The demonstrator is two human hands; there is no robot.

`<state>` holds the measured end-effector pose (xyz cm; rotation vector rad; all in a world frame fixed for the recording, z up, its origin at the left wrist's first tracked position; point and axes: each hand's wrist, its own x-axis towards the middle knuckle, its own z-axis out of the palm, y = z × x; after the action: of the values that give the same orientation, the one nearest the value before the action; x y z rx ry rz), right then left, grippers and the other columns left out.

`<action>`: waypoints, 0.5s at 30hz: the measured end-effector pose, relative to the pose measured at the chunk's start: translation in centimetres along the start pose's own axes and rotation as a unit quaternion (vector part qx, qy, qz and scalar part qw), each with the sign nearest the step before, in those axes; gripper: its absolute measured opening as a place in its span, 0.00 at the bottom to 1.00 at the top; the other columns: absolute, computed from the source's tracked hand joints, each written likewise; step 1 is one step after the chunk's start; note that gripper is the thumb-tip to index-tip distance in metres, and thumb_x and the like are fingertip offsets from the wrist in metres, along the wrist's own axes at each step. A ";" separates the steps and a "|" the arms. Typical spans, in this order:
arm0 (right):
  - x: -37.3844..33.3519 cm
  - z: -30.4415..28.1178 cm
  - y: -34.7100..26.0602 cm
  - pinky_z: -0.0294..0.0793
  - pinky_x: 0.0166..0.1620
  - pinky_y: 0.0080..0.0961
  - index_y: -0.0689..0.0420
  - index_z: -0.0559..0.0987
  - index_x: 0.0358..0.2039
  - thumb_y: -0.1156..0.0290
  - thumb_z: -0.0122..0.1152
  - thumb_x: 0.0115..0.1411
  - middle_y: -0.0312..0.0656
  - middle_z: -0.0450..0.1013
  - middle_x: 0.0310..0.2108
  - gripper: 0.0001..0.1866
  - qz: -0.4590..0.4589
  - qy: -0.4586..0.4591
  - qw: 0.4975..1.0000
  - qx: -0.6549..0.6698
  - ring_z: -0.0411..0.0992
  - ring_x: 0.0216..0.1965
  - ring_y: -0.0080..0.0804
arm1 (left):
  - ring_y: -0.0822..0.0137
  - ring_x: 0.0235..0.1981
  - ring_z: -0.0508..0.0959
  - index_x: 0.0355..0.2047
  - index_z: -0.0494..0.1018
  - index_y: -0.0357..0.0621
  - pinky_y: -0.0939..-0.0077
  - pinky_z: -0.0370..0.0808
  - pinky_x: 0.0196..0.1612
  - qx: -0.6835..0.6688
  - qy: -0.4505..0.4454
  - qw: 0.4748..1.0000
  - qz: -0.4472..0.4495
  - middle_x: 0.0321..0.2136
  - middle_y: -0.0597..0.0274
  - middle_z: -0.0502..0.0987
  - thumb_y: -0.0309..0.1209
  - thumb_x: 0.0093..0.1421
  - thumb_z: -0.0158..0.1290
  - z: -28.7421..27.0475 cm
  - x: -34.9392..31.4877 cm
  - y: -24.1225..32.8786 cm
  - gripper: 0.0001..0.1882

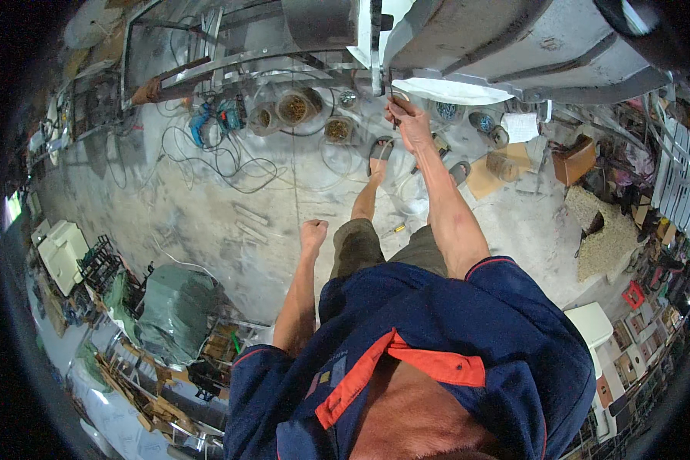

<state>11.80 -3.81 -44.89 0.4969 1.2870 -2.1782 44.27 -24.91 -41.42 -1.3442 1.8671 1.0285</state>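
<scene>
Evidently, right hand: a narrow grip is closed around a thin dark piece, which is held on the far side, just beside the lower edge of the grey metal panel; if it is pinched by the fingertips alone, it could be twisted loose and dropped.
Left hand: the fingers are curled in at the near left, well apart from the panel; whether something small is hidden inside cannot be told. No steadying is given by it, so a hard push from the right could be left unbalanced.
Panel edge: knuckles could be scraped if the right hand were slipped upward; how firmly the panel is fixed cannot be seen.
Open container: small golden-coloured pieces are held in it, far and left of the right hand; it could be tipped by a sideways step.
Cable: loops are spread over the floor at left, beside a blue power tool; a foot could be caught.
Sandal: toes are left exposed, so harm could be done by a falling piece.
Small yellow thing: lying between the legs, it could be stepped on.
</scene>
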 end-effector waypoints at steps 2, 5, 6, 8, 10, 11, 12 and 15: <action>0.3 0.3 -0.3 0.73 0.39 0.22 0.67 0.79 0.47 0.73 0.66 0.60 0.40 0.79 0.36 0.16 -0.020 -0.007 1.000 -0.002 0.74 0.32 0.25 | 0.60 0.29 0.81 0.35 0.82 0.36 0.65 0.75 0.36 -0.010 -0.002 1.000 -0.011 0.27 0.46 0.82 0.34 0.53 0.56 0.0 -0.1 -0.3 0.15; 0.6 0.9 -1.0 0.73 0.40 0.23 0.67 0.80 0.46 0.73 0.66 0.60 0.41 0.79 0.35 0.15 0.006 -0.005 1.000 0.022 0.74 0.31 0.25 | 0.60 0.30 0.81 0.36 0.81 0.35 0.65 0.75 0.37 -0.044 0.008 0.999 -0.003 0.27 0.47 0.82 0.34 0.54 0.56 0.2 -0.3 -0.3 0.16; 0.5 1.2 -1.4 0.74 0.38 0.23 0.66 0.80 0.45 0.73 0.66 0.60 0.41 0.79 0.35 0.14 -0.022 -0.030 0.999 0.006 0.74 0.30 0.25 | 0.60 0.30 0.81 0.36 0.81 0.34 0.65 0.75 0.37 -0.040 0.005 0.999 -0.003 0.27 0.47 0.82 0.34 0.54 0.56 0.3 -0.3 -0.3 0.16; 0.1 1.9 -2.5 0.75 0.35 0.25 0.66 0.81 0.45 0.74 0.64 0.61 0.41 0.79 0.34 0.13 -0.025 -0.013 0.999 -0.046 0.73 0.28 0.26 | 0.61 0.30 0.81 0.37 0.81 0.33 0.65 0.75 0.37 -0.044 -0.011 0.999 -0.017 0.28 0.48 0.82 0.34 0.54 0.56 0.6 -0.3 -0.1 0.16; -1.1 2.8 -4.0 0.74 0.30 0.25 0.66 0.81 0.43 0.75 0.62 0.61 0.41 0.78 0.32 0.11 0.004 -0.035 0.997 -0.076 0.73 0.25 0.25 | 0.63 0.30 0.80 0.37 0.81 0.33 0.66 0.75 0.37 -0.022 -0.001 1.000 0.019 0.27 0.49 0.82 0.34 0.54 0.56 0.8 -0.3 0.2 0.16; -1.7 3.2 -5.0 0.73 0.27 0.25 0.66 0.81 0.41 0.75 0.61 0.62 0.41 0.78 0.30 0.10 0.020 -0.039 0.995 -0.094 0.72 0.24 0.25 | 0.64 0.29 0.80 0.37 0.81 0.33 0.66 0.75 0.37 -0.013 -0.001 1.000 0.014 0.27 0.50 0.82 0.34 0.54 0.56 0.9 -0.3 0.3 0.16; -2.6 3.8 -5.9 0.74 0.27 0.24 0.65 0.81 0.42 0.75 0.60 0.62 0.41 0.77 0.30 0.10 0.037 -0.018 0.993 -0.112 0.72 0.24 0.25 | 0.64 0.29 0.80 0.37 0.81 0.33 0.66 0.75 0.37 -0.021 -0.007 1.000 0.017 0.27 0.49 0.82 0.34 0.54 0.56 1.0 -0.4 0.4 0.16; -3.8 6.2 -9.0 0.71 0.25 0.21 0.66 0.80 0.39 0.76 0.59 0.63 0.39 0.74 0.27 0.08 0.107 0.051 0.983 -0.137 0.70 0.22 0.22 | 0.64 0.29 0.80 0.36 0.81 0.34 0.66 0.74 0.36 -0.038 -0.014 0.999 0.008 0.27 0.48 0.82 0.34 0.54 0.56 1.4 -0.7 0.9 0.16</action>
<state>8.88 -4.72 -33.73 0.6096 1.4878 -1.7862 43.64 -23.20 -41.33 -1.3539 1.8375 1.1300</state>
